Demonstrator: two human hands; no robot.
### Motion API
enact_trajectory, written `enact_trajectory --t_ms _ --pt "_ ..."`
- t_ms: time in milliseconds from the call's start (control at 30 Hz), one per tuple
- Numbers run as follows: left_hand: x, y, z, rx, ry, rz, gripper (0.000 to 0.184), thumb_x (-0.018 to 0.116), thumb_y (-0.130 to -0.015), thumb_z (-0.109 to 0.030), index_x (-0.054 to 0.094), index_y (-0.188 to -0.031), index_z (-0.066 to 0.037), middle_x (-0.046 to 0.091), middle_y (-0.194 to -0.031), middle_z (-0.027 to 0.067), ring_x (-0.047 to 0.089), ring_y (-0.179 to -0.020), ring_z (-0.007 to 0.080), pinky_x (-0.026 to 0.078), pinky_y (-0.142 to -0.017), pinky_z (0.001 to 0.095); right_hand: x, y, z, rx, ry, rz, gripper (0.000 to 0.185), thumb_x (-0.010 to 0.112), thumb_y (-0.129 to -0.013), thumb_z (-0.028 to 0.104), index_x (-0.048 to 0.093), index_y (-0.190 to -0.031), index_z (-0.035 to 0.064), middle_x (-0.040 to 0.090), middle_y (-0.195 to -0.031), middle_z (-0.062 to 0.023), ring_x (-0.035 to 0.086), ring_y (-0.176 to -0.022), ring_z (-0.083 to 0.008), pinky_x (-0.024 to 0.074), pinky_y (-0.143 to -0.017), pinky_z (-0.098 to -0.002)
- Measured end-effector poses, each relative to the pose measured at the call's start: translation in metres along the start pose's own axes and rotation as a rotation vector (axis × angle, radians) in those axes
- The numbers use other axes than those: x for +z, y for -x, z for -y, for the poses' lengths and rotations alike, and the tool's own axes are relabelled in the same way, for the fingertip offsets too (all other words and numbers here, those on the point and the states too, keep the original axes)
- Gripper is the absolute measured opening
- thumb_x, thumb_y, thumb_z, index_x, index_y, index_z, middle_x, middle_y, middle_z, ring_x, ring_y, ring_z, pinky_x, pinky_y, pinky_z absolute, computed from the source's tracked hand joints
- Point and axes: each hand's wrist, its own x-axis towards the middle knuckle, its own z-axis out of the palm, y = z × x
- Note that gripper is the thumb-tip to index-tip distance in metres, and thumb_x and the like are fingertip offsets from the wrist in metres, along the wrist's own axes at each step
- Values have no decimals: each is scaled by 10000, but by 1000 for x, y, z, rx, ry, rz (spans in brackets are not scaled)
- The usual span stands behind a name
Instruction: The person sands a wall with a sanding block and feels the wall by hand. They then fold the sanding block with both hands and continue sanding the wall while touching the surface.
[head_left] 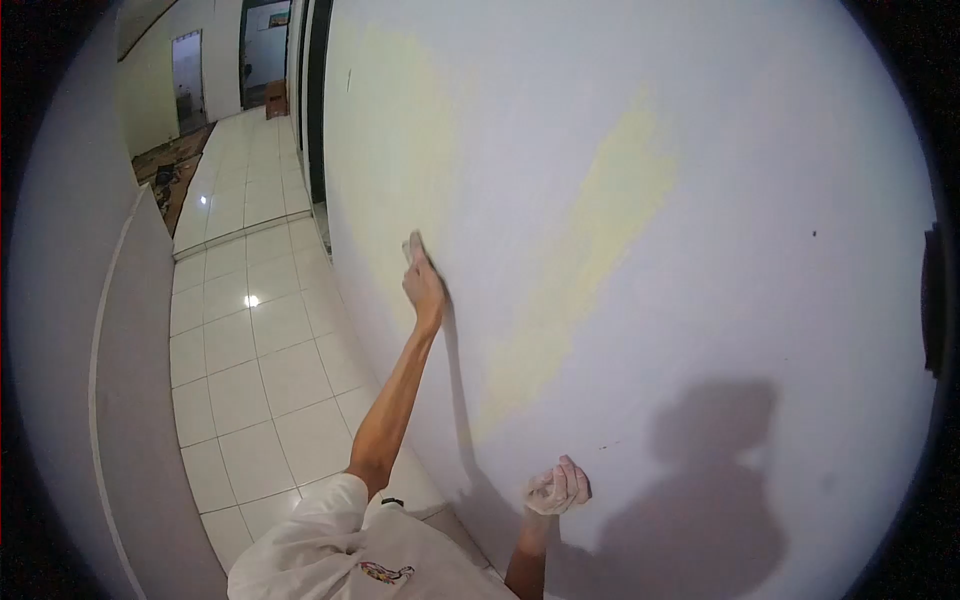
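My left hand (pixel 424 284) reaches out against the pale lilac wall (pixel 760 300), at the edge of a broad faded yellow patch (pixel 395 130). Its fingers point up and are pressed together; a small pale edge shows beside them, but I cannot make out what it is. Lower down, my right hand (pixel 559 487) is curled closed close to the wall, its skin coated in whitish dust. Whatever it may hold is hidden by the fingers. Between and above the hands, a slanting yellow streak (pixel 585 255) runs across the wall.
A white tiled floor (pixel 260 370) runs along a narrow passage on the left, with a low step further back. Another wall (pixel 140 400) bounds it. A brown stool (pixel 276 99) stands by a far doorway. A dark object (pixel 932 300) is at the right edge.
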Motion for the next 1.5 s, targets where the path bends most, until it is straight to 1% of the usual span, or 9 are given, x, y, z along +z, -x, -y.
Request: enact_trajectory --t_ms 333,600,867,967,1033,1067,1200,1367,1500 --pt "61 -60 -201 316 -55 91 633 346 -1091 -419 673 -892 86 520 -625 102 495 -667 199 459 -703 409 6 8 -2 8 -80 -107 167 556 -918 57 606 -1075 32 705 -989 -89 518 -1094 -259 441 -913 -370" --pt "53 -58 -135 607 38 19 678 394 -1101 -378 475 -618 91 390 -496 74 387 -501 165 344 -506 403 4 14 -5 12 -91 -89 218 553 -922 138 627 -1118 75 725 -1027 -66 527 -1123 -245 423 -911 -359" --pt "5 -25 22 342 -55 -27 679 406 -1100 -421 426 -609 47 333 -522 29 343 -530 129 302 -484 386 2 9 -3 31 -134 -35 237 540 -923 70 597 -1153 70 672 -1118 -65 485 -1169 -245 418 -963 -358" --pt "-7 -26 119 335 -156 -99 645 372 -1099 -447 622 -917 118 620 -738 162 592 -701 243 467 -670 437 -3 8 -2 33 -105 40 235 544 -934 63 588 -1165 75 657 -1139 -66 478 -1174 -244 417 -981 -360" --pt "-27 -24 168 90 -253 -1 666 335 -1094 -481 591 -1265 110 688 -1087 263 656 -1021 350 486 -913 469 -3 6 -1 28 -73 35 239 544 -937 61 582 -1173 76 655 -1137 -64 475 -1177 -243 417 -988 -359" --pt "-44 -12 171 -255 -303 185 707 315 -1090 -502 517 -1425 86 653 -1285 303 625 -1212 401 455 -1041 477 -3 5 0 23 -48 29 244 544 -941 59 576 -1182 77 654 -1134 -63 472 -1180 -243 417 -995 -358" --pt "-65 14 229 -264 -266 139 801 309 -1062 -592 518 -1421 93 618 -1344 300 567 -1276 438 432 -1078 482 -3 4 3 41 -24 47 249 536 -945 60 563 -1192 71 653 -1131 -65 469 -1180 -240 423 -994 -353" --pt "-91 3 344 -753 -328 97 907 330 -1015 -693 562 -1357 114 605 -1354 293 561 -1279 429 440 -1081 483 -4 3 3 35 11 42 227 539 -957 84 577 -1180 66 673 -1129 -81 470 -1183 -237 422 -1000 -359" --pt "-78 11 296 -772 -212 9 849 400 -1019 -658 584 -1334 109 614 -1364 254 572 -1276 376 444 -1080 449 -3 6 1 18 24 43 225 545 -956 86 585 -1176 60 679 -1129 -88 476 -1181 -244 427 -997 -365"
